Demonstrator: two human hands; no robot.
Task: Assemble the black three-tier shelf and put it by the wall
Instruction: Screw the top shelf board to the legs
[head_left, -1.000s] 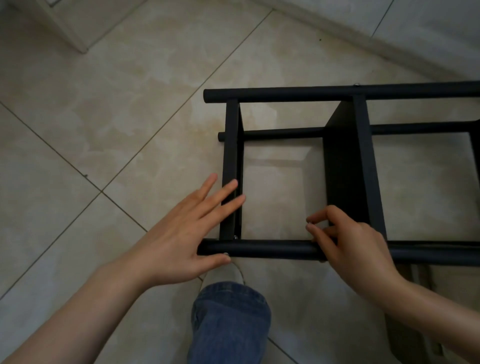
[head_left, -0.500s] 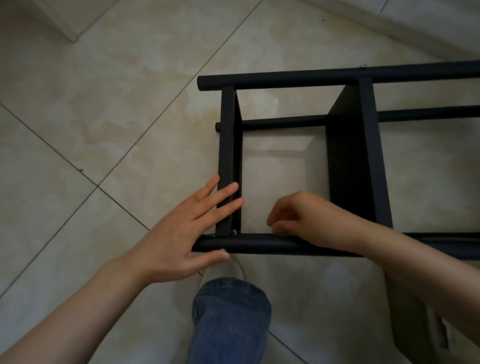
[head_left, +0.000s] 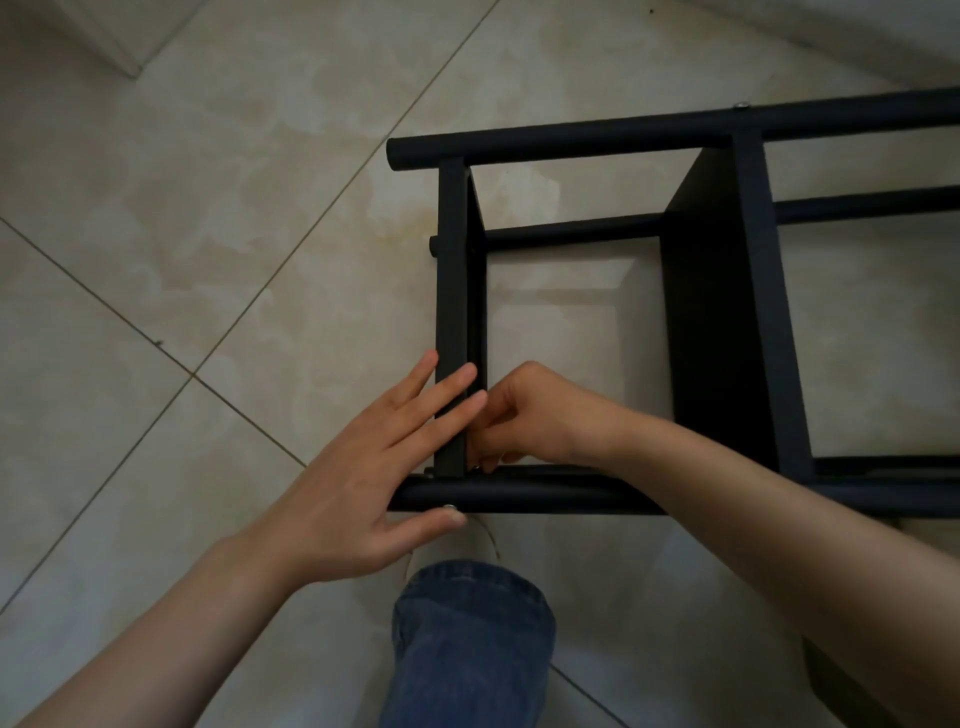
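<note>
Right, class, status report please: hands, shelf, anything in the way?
Left hand flat on end panel. Right hand curled at inner corner, contents hidden. Shelf on its side on floor. Knee close by near pole.

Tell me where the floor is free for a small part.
Free: the bare tiles left of the end board, and those beyond the far pole. Crowded: the near corner, where the left hand and the right hand meet over the near pole.

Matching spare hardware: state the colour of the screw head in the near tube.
Silver: the round screw head, head view.
</note>
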